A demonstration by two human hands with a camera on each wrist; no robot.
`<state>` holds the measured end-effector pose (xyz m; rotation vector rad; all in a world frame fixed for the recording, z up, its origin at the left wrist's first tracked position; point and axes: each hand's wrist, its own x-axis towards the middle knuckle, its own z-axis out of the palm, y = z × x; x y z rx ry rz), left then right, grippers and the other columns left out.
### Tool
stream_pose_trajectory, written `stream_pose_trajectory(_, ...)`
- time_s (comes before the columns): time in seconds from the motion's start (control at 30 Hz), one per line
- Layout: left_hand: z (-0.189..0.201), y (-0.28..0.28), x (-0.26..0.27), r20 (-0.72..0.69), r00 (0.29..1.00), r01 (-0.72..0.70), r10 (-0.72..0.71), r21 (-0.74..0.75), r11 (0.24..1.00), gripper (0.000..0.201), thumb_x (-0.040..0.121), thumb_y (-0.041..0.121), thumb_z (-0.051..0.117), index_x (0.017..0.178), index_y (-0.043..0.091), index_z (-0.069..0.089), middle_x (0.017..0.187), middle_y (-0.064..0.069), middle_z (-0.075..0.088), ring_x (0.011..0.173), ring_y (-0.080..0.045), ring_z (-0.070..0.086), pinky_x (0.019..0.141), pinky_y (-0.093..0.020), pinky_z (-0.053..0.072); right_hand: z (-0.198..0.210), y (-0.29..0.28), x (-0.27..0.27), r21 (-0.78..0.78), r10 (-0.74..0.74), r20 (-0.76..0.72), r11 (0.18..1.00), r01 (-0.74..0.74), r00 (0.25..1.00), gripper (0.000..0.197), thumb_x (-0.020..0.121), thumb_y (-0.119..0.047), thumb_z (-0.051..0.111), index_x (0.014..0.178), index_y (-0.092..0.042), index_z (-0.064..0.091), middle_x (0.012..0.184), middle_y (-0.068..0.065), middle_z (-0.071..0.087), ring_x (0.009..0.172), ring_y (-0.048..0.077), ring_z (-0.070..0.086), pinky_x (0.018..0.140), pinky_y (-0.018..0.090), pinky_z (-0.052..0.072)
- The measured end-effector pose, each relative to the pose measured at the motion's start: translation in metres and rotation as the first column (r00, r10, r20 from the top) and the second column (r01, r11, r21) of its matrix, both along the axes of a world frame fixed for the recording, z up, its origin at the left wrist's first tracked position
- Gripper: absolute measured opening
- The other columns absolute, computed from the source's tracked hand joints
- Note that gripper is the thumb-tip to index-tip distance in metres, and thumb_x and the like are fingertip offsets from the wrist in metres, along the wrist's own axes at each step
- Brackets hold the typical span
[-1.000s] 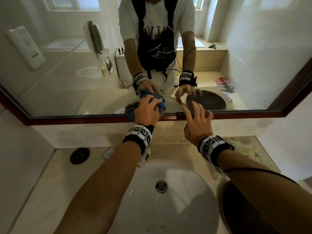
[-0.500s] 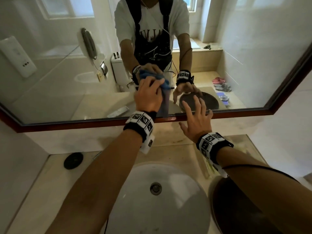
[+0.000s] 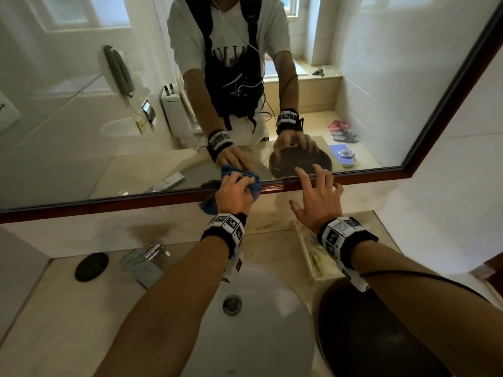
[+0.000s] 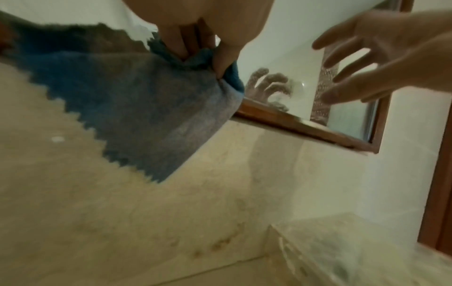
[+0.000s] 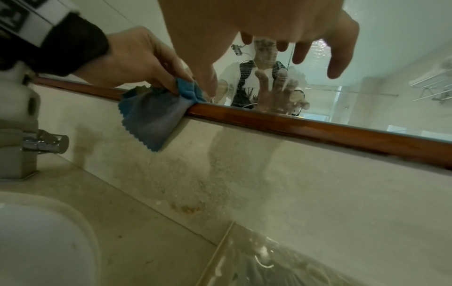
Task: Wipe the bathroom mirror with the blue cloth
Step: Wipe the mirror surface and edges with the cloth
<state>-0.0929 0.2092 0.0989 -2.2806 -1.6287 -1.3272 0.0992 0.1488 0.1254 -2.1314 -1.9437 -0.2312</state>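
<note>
The mirror [image 3: 109,118] has a brown wooden frame [image 3: 353,179] along its lower edge. My left hand [image 3: 239,186] grips the bunched blue cloth [image 3: 254,187] against the bottom of the glass, and a loose corner hangs over the frame. The left wrist view shows my fingers [image 4: 186,42] curled into the cloth [image 4: 137,108]. My right hand [image 3: 318,186] is open to the right of it, fingers spread toward the glass just above the frame. I cannot tell whether they touch it. In the right wrist view the cloth [image 5: 151,116] drapes over the frame [image 5: 318,127].
Below my arms lies a white sink basin [image 3: 258,322] with a chrome faucet [image 3: 152,254] at its left. A black round disc [image 3: 91,266] lies on the counter. A clear tray [image 3: 310,257] and a dark round bowl [image 3: 367,336] sit at the right.
My left hand went up the glass with the cloth, then came back down to the lower frame. The right hand stayed near the frame with its fingers spread.
</note>
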Motion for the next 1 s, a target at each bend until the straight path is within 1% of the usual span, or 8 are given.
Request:
stream_pose_trajectory(0.1, 0.012, -0.002, 0.008, 0.018, 0.999, -0.045, 0.046, -0.059, 0.997, 0.020, 0.078, 0.008, 0.057, 0.087, 0.008, 0.075, 0.089, -0.012, 0.065, 0.083, -0.037, 0.058, 0.063, -0.044, 0.054, 0.000, -0.002, 0.014, -0.008, -0.014, 0.005, 1.000, 0.014, 1.000, 0.082, 0.081, -0.050, 0.064, 0.147, -0.030, 0.020, 0.153, 0.014, 0.018, 0.138, 0.035, 0.021, 0.103, 0.061, 0.032)
stream_pose_trajectory(0.17, 0.030, -0.004, 0.014, 0.035, 0.999, -0.005, 0.006, -0.041, 0.999, 0.020, 0.081, 0.012, 0.058, 0.093, 0.010, 0.074, 0.094, -0.011, 0.065, 0.087, -0.035, 0.057, 0.066, -0.041, 0.053, 0.001, -0.001, 0.021, -0.005, -0.017, 0.004, 1.000, 0.017, 1.000, 0.082, 0.081, -0.050, 0.063, 0.147, -0.030, 0.019, 0.153, 0.014, 0.018, 0.138, 0.035, 0.021, 0.102, 0.060, 0.032)
stream_pose_trajectory(0.27, 0.071, 0.002, 0.032, 0.013, 0.999, 0.032, -0.034, 0.144, 0.989, 0.032, 0.082, 0.026, 0.046, 0.094, 0.012, 0.073, 0.093, -0.010, 0.065, 0.083, -0.032, 0.058, 0.064, -0.032, 0.047, 0.003, -0.001, 0.024, 0.003, -0.010, -0.003, 1.000, 0.010, 1.000, 0.081, 0.082, -0.049, 0.063, 0.147, -0.029, 0.019, 0.153, 0.015, 0.018, 0.137, 0.036, 0.020, 0.101, 0.060, 0.033)
stream_pose_trajectory(0.37, 0.099, 0.011, 0.050, 0.023, 1.000, -0.019, 0.014, 0.255, 0.967, 0.027, 0.082, 0.022, 0.050, 0.094, 0.014, 0.073, 0.092, -0.008, 0.066, 0.081, -0.029, 0.060, 0.063, -0.028, 0.047, 0.003, -0.001, 0.026, 0.015, -0.001, -0.010, 1.000, 0.001, 1.000, 0.081, 0.081, -0.048, 0.064, 0.147, -0.028, 0.021, 0.153, 0.016, 0.019, 0.137, 0.037, 0.021, 0.100, 0.059, 0.034)
stream_pose_trajectory(0.53, 0.070, 0.012, 0.059, 0.022, 1.000, -0.019, 0.015, 0.174, 0.985, 0.021, 0.078, 0.008, 0.066, 0.097, 0.012, 0.072, 0.094, -0.009, 0.067, 0.082, -0.029, 0.061, 0.069, -0.032, 0.049, 0.000, -0.003, 0.038, -0.017, -0.017, -0.029, 1.000, 0.017, 0.999, 0.082, 0.081, -0.047, 0.066, 0.147, -0.029, 0.020, 0.153, 0.015, 0.018, 0.139, 0.036, 0.020, 0.101, 0.060, 0.033)
stream_pose_trajectory(0.7, 0.003, -0.003, 0.067, -0.002, 1.000, -0.017, 0.017, -0.109, 0.994, 0.022, 0.078, 0.004, 0.065, 0.096, 0.012, 0.074, 0.097, -0.010, 0.067, 0.088, -0.033, 0.060, 0.069, -0.039, 0.052, -0.002, -0.009, 0.055, -0.046, -0.034, -0.033, 0.998, 0.033, 0.999, 0.079, 0.083, -0.047, 0.063, 0.146, -0.030, 0.018, 0.154, 0.012, 0.016, 0.139, 0.034, 0.019, 0.103, 0.059, 0.032)
stream_pose_trajectory(0.8, -0.001, -0.003, 0.074, 0.025, 0.998, -0.052, 0.057, -0.181, 0.982, 0.021, 0.081, 0.006, 0.062, 0.097, 0.013, 0.074, 0.100, -0.010, 0.065, 0.093, -0.032, 0.058, 0.069, -0.038, 0.051, -0.003, -0.012, 0.068, -0.051, -0.042, -0.025, 0.998, 0.041, 0.999, 0.078, 0.084, -0.047, 0.062, 0.146, -0.030, 0.018, 0.154, 0.012, 0.016, 0.139, 0.034, 0.018, 0.103, 0.059, 0.032)
stream_pose_trajectory(1.0, 0.053, 0.000, 0.093, 0.042, 0.998, 0.039, -0.043, 0.085, 0.996, 0.019, 0.081, 0.014, 0.059, 0.093, 0.013, 0.074, 0.093, -0.009, 0.066, 0.085, -0.030, 0.060, 0.065, -0.030, 0.047, 0.004, -0.011, 0.081, -0.043, -0.074, -0.046, 0.996, 0.072, 0.996, 0.080, 0.084, -0.048, 0.062, 0.147, -0.030, 0.016, 0.154, 0.014, 0.014, 0.139, 0.035, 0.016, 0.103, 0.060, 0.033)
